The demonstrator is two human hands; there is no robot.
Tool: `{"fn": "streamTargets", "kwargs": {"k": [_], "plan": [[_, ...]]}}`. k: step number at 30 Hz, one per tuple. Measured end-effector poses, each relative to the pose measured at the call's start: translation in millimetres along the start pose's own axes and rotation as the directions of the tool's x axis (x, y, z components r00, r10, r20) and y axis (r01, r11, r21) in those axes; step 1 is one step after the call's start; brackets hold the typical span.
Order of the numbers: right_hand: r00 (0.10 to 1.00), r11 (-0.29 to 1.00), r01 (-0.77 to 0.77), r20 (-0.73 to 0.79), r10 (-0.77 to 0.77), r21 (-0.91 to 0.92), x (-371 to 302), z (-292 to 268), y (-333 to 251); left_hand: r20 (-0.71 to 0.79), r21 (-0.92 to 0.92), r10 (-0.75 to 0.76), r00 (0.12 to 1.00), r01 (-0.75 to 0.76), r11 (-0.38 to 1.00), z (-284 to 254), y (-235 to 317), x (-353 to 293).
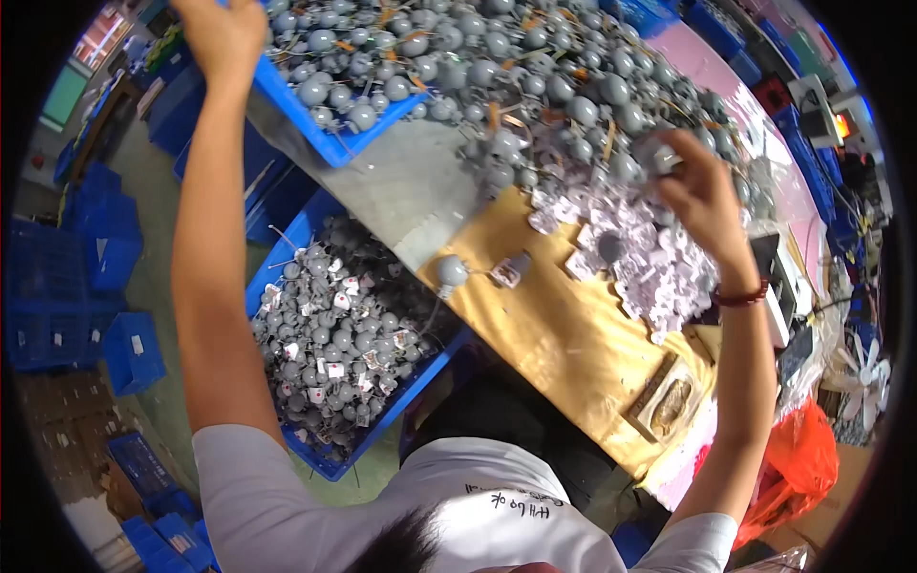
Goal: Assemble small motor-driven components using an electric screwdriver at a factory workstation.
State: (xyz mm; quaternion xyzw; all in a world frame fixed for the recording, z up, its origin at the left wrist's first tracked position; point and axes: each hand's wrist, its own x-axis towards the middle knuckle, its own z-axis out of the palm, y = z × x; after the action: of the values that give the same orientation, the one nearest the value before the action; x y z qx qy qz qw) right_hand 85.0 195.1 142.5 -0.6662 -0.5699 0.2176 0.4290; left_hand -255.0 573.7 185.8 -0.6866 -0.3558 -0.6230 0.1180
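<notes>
My left hand (pixel 225 38) is at the upper left, closed on the rim of a blue tray (pixel 330 143); its fingertips are cut off by the picture's top edge. Grey ball-shaped parts (pixel 497 72) with thin stems and orange strips fill the tray and lie heaped beside it. Over the heap's right side, my right hand (pixel 705 196) has curled fingers, smeared by motion; whether they grip a part cannot be made out. Small pale plastic pieces (pixel 659 258) are piled beside it. A single grey ball part (pixel 452 271) lies near the table's front edge, beside a small labelled piece (pixel 510 269).
Below the table edge, a blue crate (pixel 382 420) holds many grey ball parts with white tags. A small open box (pixel 666 396) sits on the yellow sheet (pixel 544 334). A red plastic bag (pixel 793 468) is at right; stacked blue bins (pixel 67 325) stand at left.
</notes>
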Motion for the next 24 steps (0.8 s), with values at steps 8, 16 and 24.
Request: {"fn": "streamTargets", "kwargs": {"k": [8,16,24], "plan": [[0.878,0.979,-0.121,-0.478,0.029,-0.163,-68.3,-135.1,69.2,-0.046,0.020,0.273,0.961,-0.272,0.962,-5.5,93.4,-77.0],[0.870,0.956,-0.137,-0.494,-0.011,-0.261,-218.4,-116.0,55.2,0.733,-0.665,0.626,0.268,0.086,0.742,-52.1,286.6,-276.6],[0.735,0.871,-0.483,-0.583,0.346,-0.092,-430.2,-152.2,65.1,0.786,-0.618,0.590,0.184,0.272,0.738,-18.1,341.8,-316.7]]}}
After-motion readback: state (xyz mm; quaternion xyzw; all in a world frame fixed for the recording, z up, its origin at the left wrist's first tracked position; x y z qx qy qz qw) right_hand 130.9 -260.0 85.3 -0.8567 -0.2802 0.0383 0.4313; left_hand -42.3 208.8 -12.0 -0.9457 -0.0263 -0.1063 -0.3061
